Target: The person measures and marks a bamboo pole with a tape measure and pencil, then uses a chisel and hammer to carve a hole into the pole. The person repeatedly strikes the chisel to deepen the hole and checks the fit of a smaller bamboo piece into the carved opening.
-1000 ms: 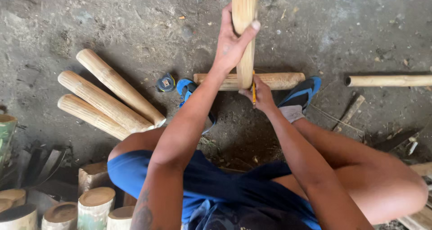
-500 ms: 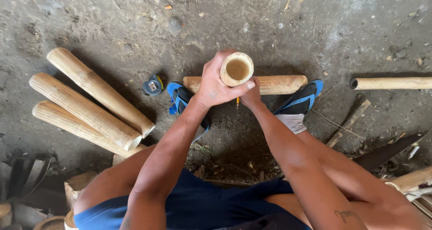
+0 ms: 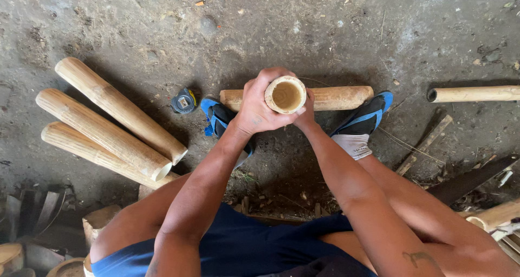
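Observation:
A hollow bamboo tube [image 3: 285, 94] stands upright between my feet, its open end facing the camera. My left hand [image 3: 260, 106] wraps around its left side near the top. My right hand [image 3: 306, 113] grips it from the right, mostly hidden behind the tube. Under the tube a bamboo piece [image 3: 330, 98] lies crosswise on the dirt floor, resting near my blue sandals [image 3: 364, 120]. I squat over it with bare knees spread.
Three long bamboo poles [image 3: 111, 130] lie side by side at the left. A small tape measure [image 3: 184, 101] sits beside them. Another bamboo pole [image 3: 471, 94] lies at the right edge. Cut bamboo stumps [image 3: 97, 223] and scraps crowd the lower left; a dark blade [image 3: 471, 179] lies lower right.
The bamboo tube went from leaning away, seen lengthwise, to standing upright with its open end toward the camera. Both hands slid to grip it near the top.

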